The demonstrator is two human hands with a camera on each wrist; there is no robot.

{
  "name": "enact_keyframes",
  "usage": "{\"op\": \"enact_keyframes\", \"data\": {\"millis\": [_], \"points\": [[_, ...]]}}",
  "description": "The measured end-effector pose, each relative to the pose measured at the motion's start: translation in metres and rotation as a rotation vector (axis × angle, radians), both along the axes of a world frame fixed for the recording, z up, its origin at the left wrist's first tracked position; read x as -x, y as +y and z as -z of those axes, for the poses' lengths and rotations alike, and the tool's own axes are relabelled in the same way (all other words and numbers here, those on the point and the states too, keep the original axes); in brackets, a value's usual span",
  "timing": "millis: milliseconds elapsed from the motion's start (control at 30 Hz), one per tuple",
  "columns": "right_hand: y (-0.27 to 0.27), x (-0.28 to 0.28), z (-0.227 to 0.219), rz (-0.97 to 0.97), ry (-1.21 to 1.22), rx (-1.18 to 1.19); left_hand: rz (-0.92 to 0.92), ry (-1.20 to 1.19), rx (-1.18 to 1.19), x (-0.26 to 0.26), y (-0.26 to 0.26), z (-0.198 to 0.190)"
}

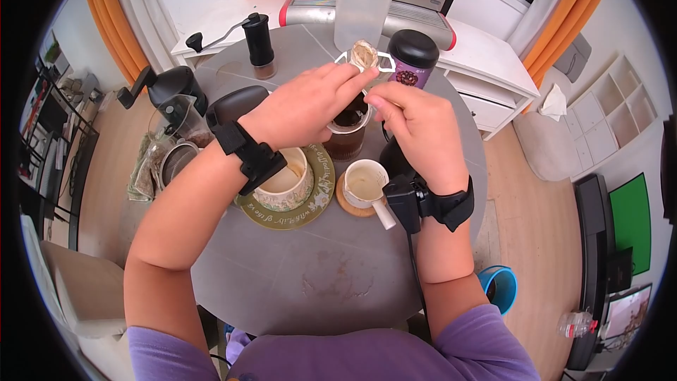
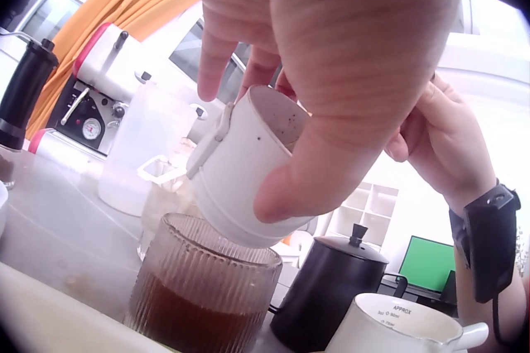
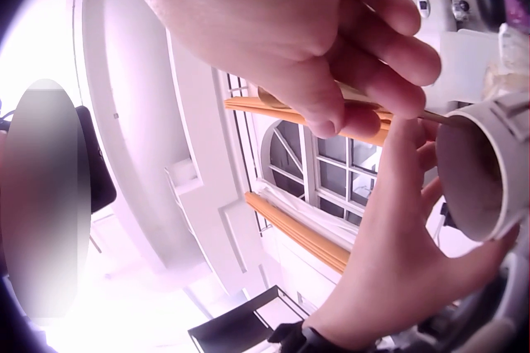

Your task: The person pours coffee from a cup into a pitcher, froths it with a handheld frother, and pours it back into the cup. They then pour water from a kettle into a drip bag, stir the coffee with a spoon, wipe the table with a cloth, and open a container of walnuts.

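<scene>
My left hand (image 1: 300, 104) grips a white cup (image 2: 236, 183) round its side, tilted, with dark specks on its inner wall. Right below it stands a ribbed glass (image 2: 203, 320) partly filled with brown liquid. The right hand (image 1: 427, 130) pinches a thin golden-brown stick-like utensil (image 3: 439, 116), whose far end reaches the cup's mouth. Most of that utensil is hidden behind the fingers. Nearer me, a white handled measuring cup (image 1: 365, 185) sits on a round wooden coaster (image 1: 344, 201). Beside it, a patterned bowl (image 1: 289, 194) rests on a green plate (image 1: 321, 204).
Behind the hands are a white-framed paper filter (image 1: 364, 55), a translucent pitcher (image 1: 363, 10) and a black-lidded purple canister (image 1: 412, 56). A hand grinder (image 1: 259, 46) stands at the back left. A black pot (image 2: 331, 287) is near the glass. A wet stain (image 1: 338, 279) marks the table front.
</scene>
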State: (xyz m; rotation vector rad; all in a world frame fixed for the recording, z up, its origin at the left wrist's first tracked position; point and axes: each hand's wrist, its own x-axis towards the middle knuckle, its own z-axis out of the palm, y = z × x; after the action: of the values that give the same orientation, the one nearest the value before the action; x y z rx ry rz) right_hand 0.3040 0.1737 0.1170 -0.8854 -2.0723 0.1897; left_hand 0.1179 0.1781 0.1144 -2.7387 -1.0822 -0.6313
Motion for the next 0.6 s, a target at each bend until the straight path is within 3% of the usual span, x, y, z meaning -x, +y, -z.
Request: {"op": "enact_keyframes", "data": {"millis": [100,167,267,400,467,600], "points": [[-0.0016,0.0003,-0.0003,-0.059,-0.045,0.070,0.005,-0.002,0.005,0.0004,0.0009,0.0014],[-0.0009,-0.0021,0.0001,-0.129,0.080,0.193,0.006,-0.001,0.007,0.0009,0.0008,0.0018],[0.0049,-0.0040,0.0015,-0.057,0.036,0.045,0.005,-0.004,-0.001,0.0004,0.0000,0.0008],[0.0000,-0.0017,-0.0006,-0.115,-0.035,0.113,-0.001,0.000,0.023,-0.0001,-0.0001,-0.0003],[-0.0002,-0.0035,-0.0004,-0.144,0.137,0.261,-0.004,0.001,0.028,0.0006,0.0003,0.0011],[0.0042,-0.0021,0.0031,-0.029,0.084,0.036,0.004,0.009,-0.005,0.0005,-0.0002,0.0011]]}}
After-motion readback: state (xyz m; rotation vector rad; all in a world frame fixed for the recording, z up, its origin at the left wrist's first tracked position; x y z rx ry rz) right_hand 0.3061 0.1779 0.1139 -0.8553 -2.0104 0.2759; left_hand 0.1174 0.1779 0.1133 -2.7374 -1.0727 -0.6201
